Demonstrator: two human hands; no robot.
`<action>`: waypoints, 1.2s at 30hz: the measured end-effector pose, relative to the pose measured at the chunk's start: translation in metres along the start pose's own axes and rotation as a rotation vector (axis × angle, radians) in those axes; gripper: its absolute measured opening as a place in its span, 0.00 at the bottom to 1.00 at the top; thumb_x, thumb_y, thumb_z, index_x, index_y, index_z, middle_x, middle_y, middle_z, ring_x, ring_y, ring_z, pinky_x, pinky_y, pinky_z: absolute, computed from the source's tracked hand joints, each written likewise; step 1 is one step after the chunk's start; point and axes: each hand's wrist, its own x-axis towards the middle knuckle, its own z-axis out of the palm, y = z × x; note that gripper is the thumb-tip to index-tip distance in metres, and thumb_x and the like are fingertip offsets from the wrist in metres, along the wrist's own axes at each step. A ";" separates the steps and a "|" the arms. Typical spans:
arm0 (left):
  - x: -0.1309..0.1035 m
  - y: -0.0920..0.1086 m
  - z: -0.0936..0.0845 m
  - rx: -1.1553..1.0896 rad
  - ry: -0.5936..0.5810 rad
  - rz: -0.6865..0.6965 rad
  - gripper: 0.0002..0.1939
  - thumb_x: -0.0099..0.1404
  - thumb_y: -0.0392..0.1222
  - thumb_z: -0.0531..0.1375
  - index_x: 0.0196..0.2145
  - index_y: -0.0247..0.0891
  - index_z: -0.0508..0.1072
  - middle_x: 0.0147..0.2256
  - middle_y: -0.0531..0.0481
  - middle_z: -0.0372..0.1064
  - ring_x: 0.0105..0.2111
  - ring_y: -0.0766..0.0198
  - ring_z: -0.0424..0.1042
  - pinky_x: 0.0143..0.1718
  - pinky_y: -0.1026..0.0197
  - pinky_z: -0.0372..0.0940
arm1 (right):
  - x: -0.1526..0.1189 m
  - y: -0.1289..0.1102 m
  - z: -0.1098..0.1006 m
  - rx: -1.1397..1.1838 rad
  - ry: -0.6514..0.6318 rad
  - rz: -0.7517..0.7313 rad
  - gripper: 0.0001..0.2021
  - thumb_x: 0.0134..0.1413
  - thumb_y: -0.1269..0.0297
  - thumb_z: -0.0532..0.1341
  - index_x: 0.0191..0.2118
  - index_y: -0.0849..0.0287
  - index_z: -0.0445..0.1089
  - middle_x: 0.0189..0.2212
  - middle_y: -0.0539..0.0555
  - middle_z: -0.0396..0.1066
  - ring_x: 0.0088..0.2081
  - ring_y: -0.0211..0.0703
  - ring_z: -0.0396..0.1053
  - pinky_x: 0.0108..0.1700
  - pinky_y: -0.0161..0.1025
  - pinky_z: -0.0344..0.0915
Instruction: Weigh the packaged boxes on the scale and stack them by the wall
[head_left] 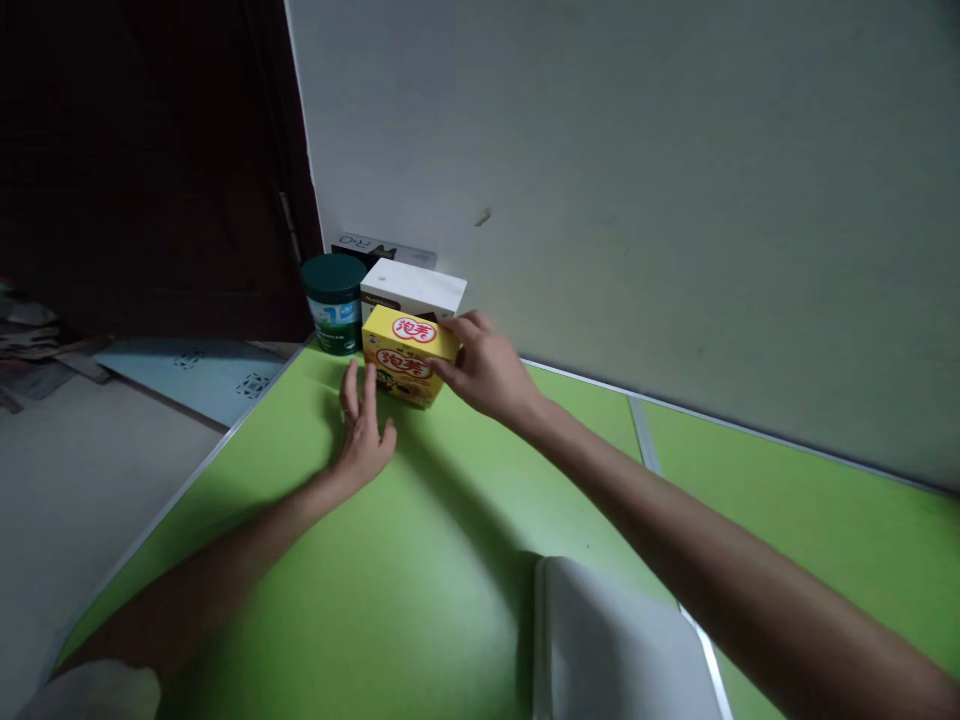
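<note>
A yellow snack box with red lettering stands at the far left corner of the green table. My right hand grips its right end, thumb on the front and fingers over the top. Just in front of the box's left side is my left hand, fingers spread and holding nothing. Directly behind the yellow box stands a white box. A dark green tub with a green lid stands to the left of both boxes.
Behind the boxes, a flat grey-and-black box leans near the pale wall. A white rounded object lies at the table's near edge. Left of the table are a dark door and a light-blue board on the floor.
</note>
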 end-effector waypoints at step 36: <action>-0.018 0.087 -0.012 -0.065 -0.473 0.265 0.26 0.67 0.40 0.50 0.61 0.33 0.62 0.60 0.34 0.63 0.63 0.48 0.62 0.64 0.41 0.56 | -0.171 0.041 -0.080 0.081 -0.208 0.019 0.11 0.59 0.77 0.57 0.43 0.67 0.75 0.39 0.63 0.78 0.36 0.44 0.76 0.40 0.42 0.71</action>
